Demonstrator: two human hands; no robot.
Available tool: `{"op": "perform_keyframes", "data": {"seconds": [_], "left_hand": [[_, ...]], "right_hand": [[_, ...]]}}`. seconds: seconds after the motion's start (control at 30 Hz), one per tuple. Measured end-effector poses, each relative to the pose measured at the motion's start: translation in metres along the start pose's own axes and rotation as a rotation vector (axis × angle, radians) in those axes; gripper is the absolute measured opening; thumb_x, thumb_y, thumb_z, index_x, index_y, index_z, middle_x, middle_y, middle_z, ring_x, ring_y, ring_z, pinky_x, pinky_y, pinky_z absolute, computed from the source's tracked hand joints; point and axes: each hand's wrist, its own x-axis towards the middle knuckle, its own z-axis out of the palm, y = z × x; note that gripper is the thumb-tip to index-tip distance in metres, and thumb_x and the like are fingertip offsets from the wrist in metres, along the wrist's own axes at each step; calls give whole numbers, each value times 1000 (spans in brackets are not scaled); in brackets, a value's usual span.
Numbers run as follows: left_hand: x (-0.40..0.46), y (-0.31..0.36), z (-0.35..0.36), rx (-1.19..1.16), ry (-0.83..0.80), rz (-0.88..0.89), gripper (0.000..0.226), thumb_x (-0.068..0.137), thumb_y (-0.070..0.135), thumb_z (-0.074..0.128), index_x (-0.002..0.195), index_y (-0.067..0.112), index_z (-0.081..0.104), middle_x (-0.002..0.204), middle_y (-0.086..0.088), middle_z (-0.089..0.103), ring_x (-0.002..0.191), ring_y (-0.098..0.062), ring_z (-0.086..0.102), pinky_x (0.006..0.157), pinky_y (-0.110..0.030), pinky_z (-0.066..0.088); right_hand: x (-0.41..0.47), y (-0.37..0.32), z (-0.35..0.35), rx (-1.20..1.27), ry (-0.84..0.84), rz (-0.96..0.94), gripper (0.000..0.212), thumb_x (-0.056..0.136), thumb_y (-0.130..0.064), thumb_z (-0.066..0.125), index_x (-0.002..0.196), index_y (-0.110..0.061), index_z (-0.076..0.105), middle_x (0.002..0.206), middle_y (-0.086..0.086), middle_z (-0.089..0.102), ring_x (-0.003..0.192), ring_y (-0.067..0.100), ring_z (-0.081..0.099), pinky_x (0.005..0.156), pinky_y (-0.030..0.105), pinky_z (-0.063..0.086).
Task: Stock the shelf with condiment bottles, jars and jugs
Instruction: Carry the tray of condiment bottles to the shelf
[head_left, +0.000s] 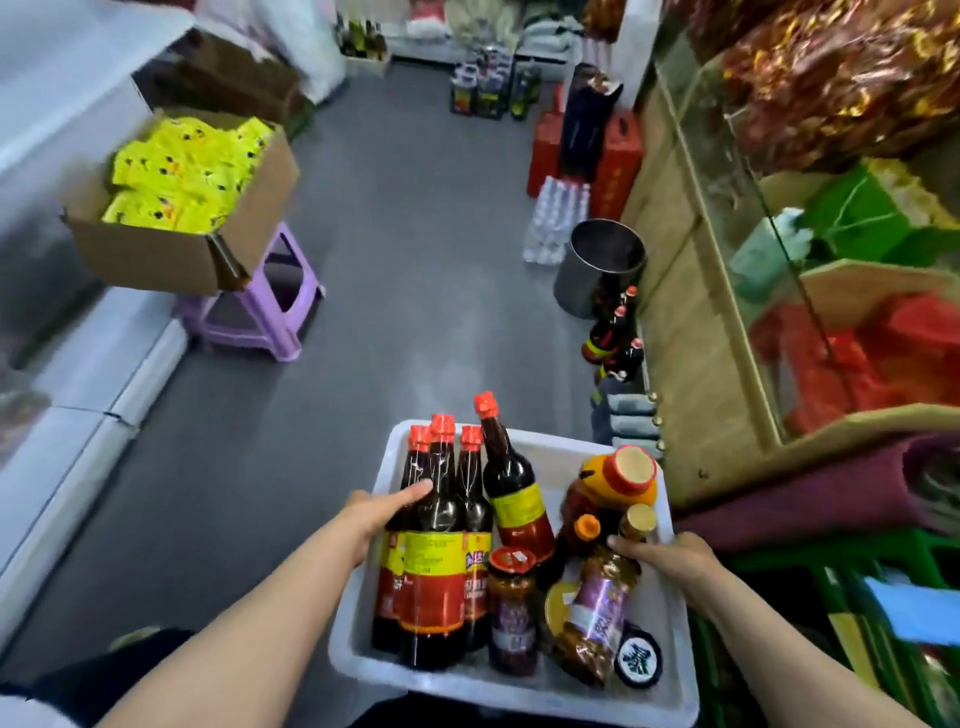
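A white plastic bin (524, 699) is carried in front of me above the grey floor. It holds several tall dark sauce bottles (434, 561) with red caps on its left side, jars (511, 608) with red and gold lids in the middle, and an amber jug (618, 480) at the far right. My left hand (382, 512) grips the bin's left rim, its fingers lying against the bottles. My right hand (670, 558) grips the right rim beside a gold-capped jar (636, 522).
A cardboard box of yellow packets (182, 202) sits on a purple stool (260, 312) at left, beside white freezers (78, 364). A glass-fronted wooden counter (727, 312) runs along the right. Dark bottles (615, 338), a steel bucket (600, 267) and red boxes (615, 161) stand on the floor by it.
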Motion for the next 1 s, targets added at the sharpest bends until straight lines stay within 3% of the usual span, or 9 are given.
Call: {"op": "perform_keyframes", "data": {"seconds": [0.17,0.33,0.53,0.63,0.8,0.9,1.0], "left_hand": [[61,99,-13,-44,36,2,135,32,61,87,142,0,37,146,-18,46,132,-34,46,104,-44,42],[131,194,-23,-77,76,-4,125,40,57,87,139,-1,40,140,-18,52,127,-33,51,90,-38,42],[211,312,-36,-149,157,1,109,56,49,88,140,-3,41,141,-20,50,129,-33,49,96,-38,41],[247,375,-44,-176,176,2,109,51,53,88,136,-2,47,139,-19,54,128,-32,51,92,-35,39],[316,483,-61,-189,163,3,130,31,64,85,138,2,46,144,-16,50,131,-32,47,104,-43,38],[370,553,-74,-170,132,5,129,34,65,85,139,4,44,145,-15,48,132,-32,46,104,-45,38],[427,629,-90,-150,30,1,128,38,66,83,143,8,40,151,-14,41,138,-32,40,109,-46,34]], "right_hand": [[74,-108,-2,-63,30,-9,98,46,-57,94,118,1,59,107,11,64,94,27,62,80,35,52],[158,-223,-2,-166,-11,-1,118,45,-64,90,132,2,49,130,17,56,101,27,55,79,32,43],[246,-378,-10,-251,-39,-35,114,43,-64,90,128,2,52,116,12,58,91,21,49,76,30,42],[284,-459,-19,-254,-40,-65,106,41,-64,91,119,-1,58,104,6,58,86,20,53,73,30,43],[349,-584,-20,-321,-9,-81,89,41,-65,91,98,-7,54,98,7,60,83,21,56,71,30,45],[393,-653,-17,-324,8,-70,84,44,-62,91,93,-5,55,90,6,61,75,17,56,67,31,45],[426,-722,-12,-315,32,-48,84,47,-63,90,97,-3,58,94,7,62,80,19,57,70,31,44]]}}
